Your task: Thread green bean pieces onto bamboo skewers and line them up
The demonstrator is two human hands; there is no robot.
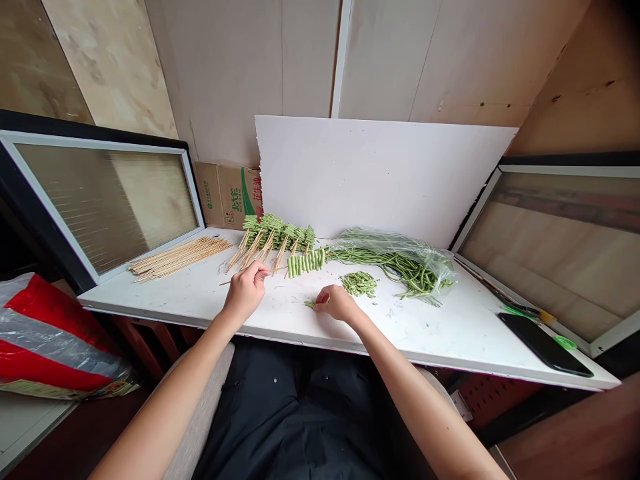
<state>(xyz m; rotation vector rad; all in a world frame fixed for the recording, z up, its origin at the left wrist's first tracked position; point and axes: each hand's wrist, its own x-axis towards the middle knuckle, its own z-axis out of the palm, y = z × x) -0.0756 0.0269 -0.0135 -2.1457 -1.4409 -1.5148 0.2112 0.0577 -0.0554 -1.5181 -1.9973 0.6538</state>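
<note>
My left hand [247,287] is closed around a bamboo skewer [278,270], whose blunt end sticks out behind the fist. A row of short green bean pieces [306,263] is threaded side by side on the skewer's far part. Low over the tabletop, my right hand [336,303] has its fingers pinched at a bit of green bean [310,304]; the fingers partly hide it. Just beyond that hand lies a small pile of cut bean pieces [359,283].
Finished bean skewers [280,233] are stacked at the back, beside bare bamboo skewers [180,257]. Long green beans [400,267] spill from a clear plastic bag [370,238]. A black phone [545,343] and scissors [520,307] lie at right on the white table [450,333]. Behind stands a cardboard box [227,193].
</note>
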